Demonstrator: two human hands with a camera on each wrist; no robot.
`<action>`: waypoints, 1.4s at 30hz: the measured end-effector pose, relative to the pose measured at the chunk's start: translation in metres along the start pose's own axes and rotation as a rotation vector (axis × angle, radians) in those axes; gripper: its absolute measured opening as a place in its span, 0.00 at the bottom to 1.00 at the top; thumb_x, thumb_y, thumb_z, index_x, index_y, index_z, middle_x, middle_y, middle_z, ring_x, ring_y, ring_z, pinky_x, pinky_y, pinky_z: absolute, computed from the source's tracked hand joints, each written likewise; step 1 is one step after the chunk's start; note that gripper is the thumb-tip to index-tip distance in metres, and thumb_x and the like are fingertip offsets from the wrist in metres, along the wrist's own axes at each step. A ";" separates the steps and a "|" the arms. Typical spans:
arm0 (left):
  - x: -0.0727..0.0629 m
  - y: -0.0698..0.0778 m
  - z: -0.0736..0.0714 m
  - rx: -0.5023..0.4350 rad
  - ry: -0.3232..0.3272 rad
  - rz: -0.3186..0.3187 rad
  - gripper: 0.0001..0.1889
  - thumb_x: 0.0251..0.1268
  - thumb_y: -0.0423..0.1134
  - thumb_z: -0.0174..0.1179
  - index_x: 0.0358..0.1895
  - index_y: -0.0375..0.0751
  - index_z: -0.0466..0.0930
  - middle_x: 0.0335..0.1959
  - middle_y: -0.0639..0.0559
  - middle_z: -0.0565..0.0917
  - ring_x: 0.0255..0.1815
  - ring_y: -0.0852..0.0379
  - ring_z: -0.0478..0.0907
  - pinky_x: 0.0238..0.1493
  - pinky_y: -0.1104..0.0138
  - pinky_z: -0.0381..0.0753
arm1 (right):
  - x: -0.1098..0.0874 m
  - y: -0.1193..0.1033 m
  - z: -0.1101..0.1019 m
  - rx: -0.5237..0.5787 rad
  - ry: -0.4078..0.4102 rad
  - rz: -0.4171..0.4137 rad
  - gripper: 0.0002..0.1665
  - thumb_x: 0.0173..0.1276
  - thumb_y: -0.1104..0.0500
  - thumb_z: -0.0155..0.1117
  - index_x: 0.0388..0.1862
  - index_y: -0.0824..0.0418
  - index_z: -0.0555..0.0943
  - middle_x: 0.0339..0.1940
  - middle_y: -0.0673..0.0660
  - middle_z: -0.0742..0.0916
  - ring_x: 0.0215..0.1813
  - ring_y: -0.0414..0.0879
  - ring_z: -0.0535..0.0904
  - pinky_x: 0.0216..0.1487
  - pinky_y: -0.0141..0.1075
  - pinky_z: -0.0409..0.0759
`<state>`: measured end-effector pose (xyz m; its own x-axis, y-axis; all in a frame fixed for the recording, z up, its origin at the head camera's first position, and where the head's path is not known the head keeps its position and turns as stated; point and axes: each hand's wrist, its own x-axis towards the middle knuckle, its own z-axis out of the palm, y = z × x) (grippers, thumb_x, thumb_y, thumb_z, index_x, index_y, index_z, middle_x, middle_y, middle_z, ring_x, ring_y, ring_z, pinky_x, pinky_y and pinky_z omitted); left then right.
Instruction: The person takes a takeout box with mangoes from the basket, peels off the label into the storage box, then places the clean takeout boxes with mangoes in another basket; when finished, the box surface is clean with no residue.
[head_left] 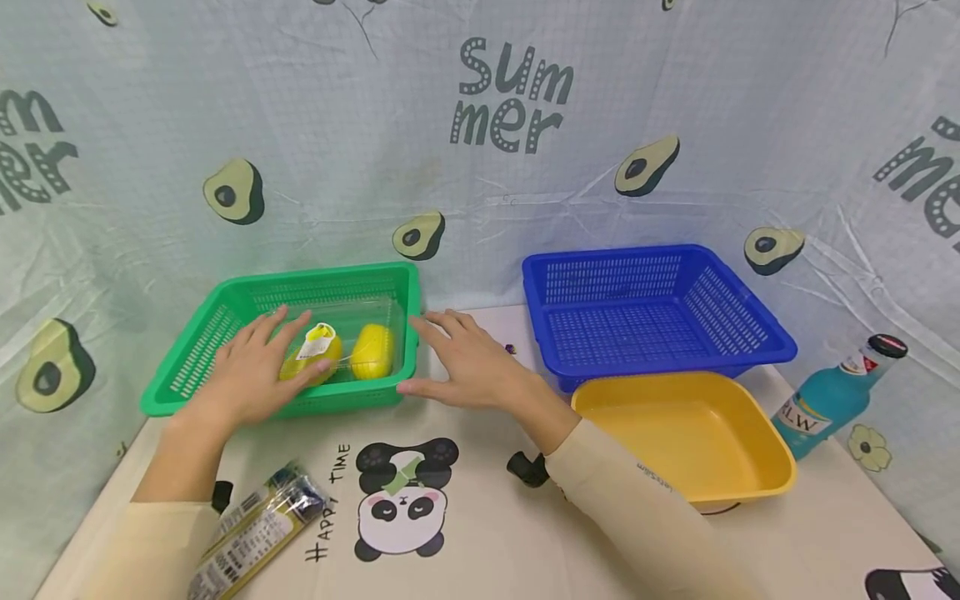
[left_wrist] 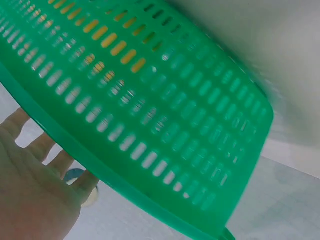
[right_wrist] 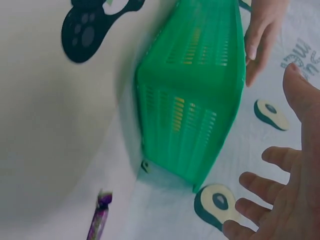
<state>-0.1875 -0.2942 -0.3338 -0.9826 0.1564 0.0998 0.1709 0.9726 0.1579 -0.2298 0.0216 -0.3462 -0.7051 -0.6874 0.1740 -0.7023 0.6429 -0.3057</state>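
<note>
A green basket (head_left: 277,404) with slotted sides stands at the left on the table. In it lies a clear plastic box (head_left: 352,312) around two yellow, fruit-like things, one of them (head_left: 372,350) plain and the other (head_left: 330,346) with a white label. My left hand (head_left: 251,367) hovers over the basket's left front part, fingers spread, holding nothing. Its fingers overlap the rim in the left wrist view. Beside the basket's right rim is my right hand (head_left: 472,362), fingers stretched out and parted. A gap shows between it and the basket in the right wrist view.
Right of the green basket stands a blue basket (head_left: 615,321), with a yellow basin (head_left: 682,433) before it and a turquoise bottle (head_left: 828,404) beyond. A plastic packet with barcodes (head_left: 258,533) lies front left. A small purple wrapped item (right_wrist: 100,215) lies near the green basket.
</note>
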 end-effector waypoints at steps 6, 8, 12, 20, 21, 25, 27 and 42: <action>-0.002 -0.018 -0.002 -0.021 -0.022 -0.013 0.46 0.75 0.68 0.49 0.84 0.44 0.47 0.81 0.26 0.48 0.74 0.17 0.48 0.61 0.21 0.54 | 0.009 -0.008 0.010 0.021 -0.049 0.021 0.56 0.70 0.24 0.55 0.86 0.48 0.51 0.84 0.59 0.60 0.83 0.58 0.54 0.80 0.54 0.59; -0.002 -0.023 -0.003 -0.021 -0.025 -0.015 0.46 0.75 0.67 0.50 0.84 0.43 0.47 0.81 0.25 0.48 0.74 0.16 0.48 0.60 0.20 0.55 | 0.010 -0.009 0.012 0.024 -0.056 0.028 0.55 0.70 0.24 0.55 0.86 0.48 0.51 0.85 0.59 0.59 0.83 0.58 0.54 0.79 0.54 0.60; -0.001 -0.031 -0.004 -0.038 -0.036 -0.008 0.45 0.76 0.66 0.51 0.84 0.42 0.48 0.80 0.23 0.48 0.72 0.13 0.49 0.59 0.19 0.56 | 0.012 -0.009 0.014 0.039 -0.060 0.043 0.55 0.70 0.25 0.55 0.86 0.49 0.53 0.85 0.59 0.59 0.83 0.58 0.54 0.79 0.55 0.62; 0.000 -0.052 -0.014 -0.240 -0.111 -0.024 0.47 0.77 0.59 0.54 0.83 0.33 0.42 0.78 0.16 0.41 0.77 0.15 0.38 0.64 0.20 0.46 | 0.017 -0.008 0.020 0.052 -0.076 0.068 0.54 0.71 0.24 0.52 0.86 0.47 0.52 0.86 0.57 0.57 0.84 0.57 0.54 0.76 0.57 0.65; -0.001 -0.053 -0.014 -0.247 -0.122 -0.027 0.48 0.77 0.59 0.54 0.83 0.32 0.42 0.78 0.16 0.40 0.77 0.16 0.37 0.64 0.20 0.46 | 0.018 -0.008 0.021 0.051 -0.079 0.070 0.54 0.71 0.24 0.52 0.86 0.47 0.52 0.86 0.56 0.57 0.84 0.57 0.54 0.76 0.57 0.65; -0.003 -0.057 -0.015 -0.241 -0.147 -0.034 0.48 0.77 0.59 0.54 0.82 0.30 0.42 0.77 0.15 0.40 0.77 0.15 0.37 0.64 0.20 0.47 | 0.017 -0.007 0.022 0.059 -0.079 0.071 0.53 0.72 0.25 0.53 0.86 0.48 0.53 0.86 0.56 0.57 0.83 0.58 0.54 0.76 0.57 0.65; -0.003 -0.058 -0.014 -0.233 -0.152 -0.037 0.48 0.77 0.59 0.54 0.82 0.29 0.42 0.77 0.14 0.41 0.76 0.15 0.38 0.64 0.20 0.47 | 0.017 -0.006 0.022 0.064 -0.077 0.071 0.52 0.73 0.26 0.53 0.86 0.48 0.53 0.86 0.57 0.57 0.83 0.58 0.54 0.76 0.58 0.65; 0.001 -0.068 -0.013 -0.228 -0.193 -0.030 0.49 0.76 0.59 0.56 0.81 0.27 0.45 0.76 0.16 0.50 0.74 0.14 0.44 0.65 0.23 0.51 | 0.017 -0.001 0.027 0.107 -0.053 0.061 0.44 0.78 0.33 0.52 0.84 0.52 0.58 0.85 0.56 0.58 0.81 0.59 0.58 0.75 0.57 0.67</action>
<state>-0.1995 -0.3622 -0.3316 -0.9794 0.1789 -0.0936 0.1315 0.9170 0.3765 -0.2384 0.0007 -0.3682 -0.7379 -0.6669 0.1037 -0.6419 0.6460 -0.4132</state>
